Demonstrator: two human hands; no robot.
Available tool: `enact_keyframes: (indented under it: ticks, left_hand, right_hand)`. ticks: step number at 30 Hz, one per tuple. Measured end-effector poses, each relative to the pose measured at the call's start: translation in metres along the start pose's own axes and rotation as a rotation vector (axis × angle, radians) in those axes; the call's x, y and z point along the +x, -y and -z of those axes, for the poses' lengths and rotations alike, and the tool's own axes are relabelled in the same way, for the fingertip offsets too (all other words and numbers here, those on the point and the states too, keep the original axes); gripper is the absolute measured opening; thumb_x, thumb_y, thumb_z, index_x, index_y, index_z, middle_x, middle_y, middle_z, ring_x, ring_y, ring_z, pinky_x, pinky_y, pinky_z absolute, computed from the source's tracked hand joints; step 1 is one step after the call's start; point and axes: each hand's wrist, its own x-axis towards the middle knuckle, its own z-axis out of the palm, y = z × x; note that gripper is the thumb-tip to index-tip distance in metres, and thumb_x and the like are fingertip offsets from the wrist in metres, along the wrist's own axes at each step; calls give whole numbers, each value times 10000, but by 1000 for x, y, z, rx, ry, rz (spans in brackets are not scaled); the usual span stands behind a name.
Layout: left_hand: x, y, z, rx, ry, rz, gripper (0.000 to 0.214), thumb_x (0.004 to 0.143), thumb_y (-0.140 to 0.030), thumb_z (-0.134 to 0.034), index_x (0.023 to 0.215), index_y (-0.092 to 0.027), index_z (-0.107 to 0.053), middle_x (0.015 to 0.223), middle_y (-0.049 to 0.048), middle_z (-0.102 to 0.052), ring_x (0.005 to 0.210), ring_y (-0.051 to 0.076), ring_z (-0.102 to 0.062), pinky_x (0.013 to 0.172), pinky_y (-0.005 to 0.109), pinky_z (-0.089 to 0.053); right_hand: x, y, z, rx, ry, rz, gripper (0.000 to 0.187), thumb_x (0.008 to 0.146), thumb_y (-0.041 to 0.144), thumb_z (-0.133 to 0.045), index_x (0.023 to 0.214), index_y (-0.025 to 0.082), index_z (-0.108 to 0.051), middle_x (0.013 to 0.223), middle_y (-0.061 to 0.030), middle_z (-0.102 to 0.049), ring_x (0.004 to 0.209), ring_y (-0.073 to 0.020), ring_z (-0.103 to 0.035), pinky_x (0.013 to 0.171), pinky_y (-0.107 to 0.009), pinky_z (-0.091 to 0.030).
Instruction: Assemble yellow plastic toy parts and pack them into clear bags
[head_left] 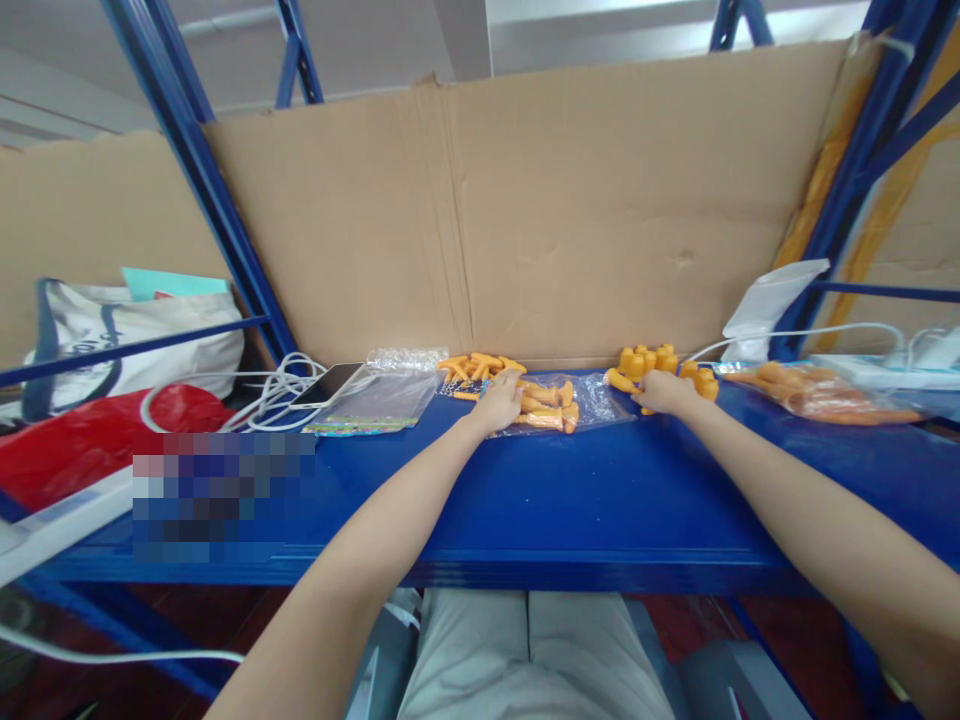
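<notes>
Several orange pieces point(476, 368) lay near the desk's point(540, 500) back edge; then came the left hand point(501, 402), beside orange pegs point(546, 413), and the right hand point(666, 393) at orange knobs point(640, 360). I couldn't tell either grip. All seemed light, stiff, slightly slick, the pegs best pinched mid-shank.

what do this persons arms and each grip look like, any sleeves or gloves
Slim bare left forearm and bare right forearm, with no sleeves, watch or cable showing. Left grip and right grip appear ungloved; they're too small to tell about rings.
</notes>
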Motion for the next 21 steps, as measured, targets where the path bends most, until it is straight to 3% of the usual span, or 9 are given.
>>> enact_keyframes:
  ticks: [3,8,13,21]
  left_hand:
    - [0,1,-1,-16,-11,-2,393,893,-199,-407,1279,-159,-470,1394,139,-485,1341,244,-411,1139,450,-299]
    - [1,1,-1,-3,-15,-11,391,895,-185,-394,1278,-147,-467,1404,142,-477,1350,223,-405,1154,413,-281]
    - [1,1,-2,4,-6,0,411,892,-209,-397,1294,-144,-454,1419,153,-469,1368,239,-382,1151,442,-279]
    - [2,0,-4,-52,-37,88,428,891,-226,-355,1304,-156,-443,1412,144,-495,1356,235,-414,1166,430,-243]
  right_hand:
    - [-5,8,8,2,41,-92,283,828,292,-503,940,169,-732,883,-169,-706,965,-350,-643,849,-507,-445]
    - [-11,10,34,60,-62,-102,308,851,359,-489,999,233,-728,962,-115,-718,998,-320,-634,853,-467,-449]
    - [-14,4,54,95,-63,25,274,789,409,-597,984,280,-740,1069,-65,-712,1041,-301,-618,831,-412,-452]
    - [-23,23,51,-39,5,159,164,763,293,-635,873,274,-754,1023,-67,-703,1098,-298,-564,946,-475,-390]
